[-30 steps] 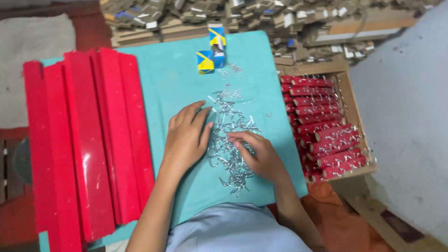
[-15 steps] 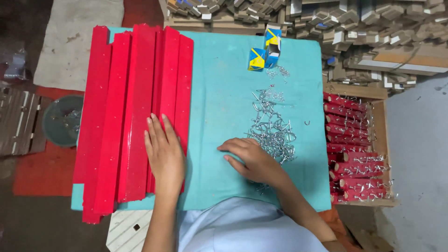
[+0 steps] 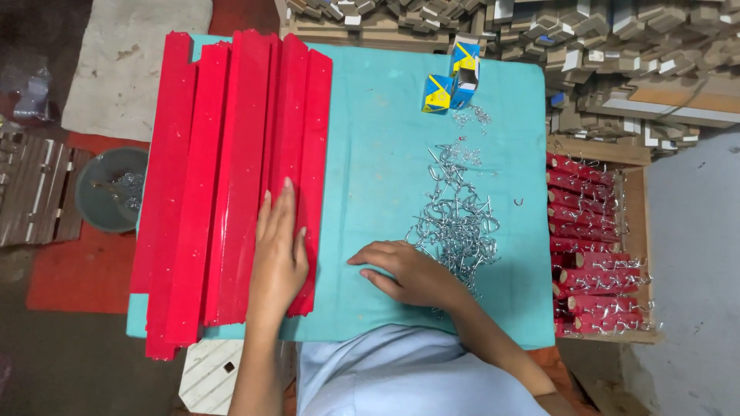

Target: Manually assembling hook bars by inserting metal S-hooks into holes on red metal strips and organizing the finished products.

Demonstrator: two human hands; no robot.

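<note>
Our left hand [image 3: 279,254] lies flat, fingers spread, on glossy long red plastic strips [image 3: 231,169] at the teal tabletop's [image 3: 378,177] left. Our right hand [image 3: 412,276], fingers loosely curled, holding nothing we can see, touches the tangled pile of silvery wire hooks [image 3: 455,223] at centre-right.

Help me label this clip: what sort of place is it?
Probably a small hand-assembly workshop: long red strips and loose metal hooks on a teal-covered table, plus a wooden tray of finished red pieces.
</note>
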